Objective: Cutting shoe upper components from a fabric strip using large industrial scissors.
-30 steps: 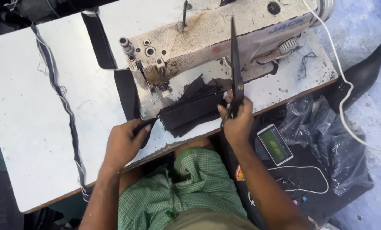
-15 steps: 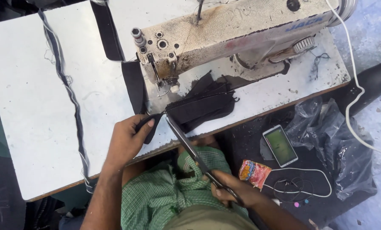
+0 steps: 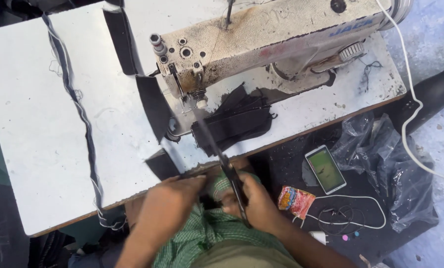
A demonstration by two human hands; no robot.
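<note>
Both hands have dropped back to the table's near edge since half a second ago. Right hand is wrapped tight around the scissors, blades pointing up toward eleven o'clock across the black fabric piece. Left hand sits blurred at the table rim, fingers curled; whether it grips anything, I cannot tell. Fabric lies under the sewing machine head. At four o'clock, a smartphone beside a snack packet.

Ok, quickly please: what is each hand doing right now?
Left hand: blurred, at the table edge; grip cannot be told.
Right hand: closed on the scissors.
</note>
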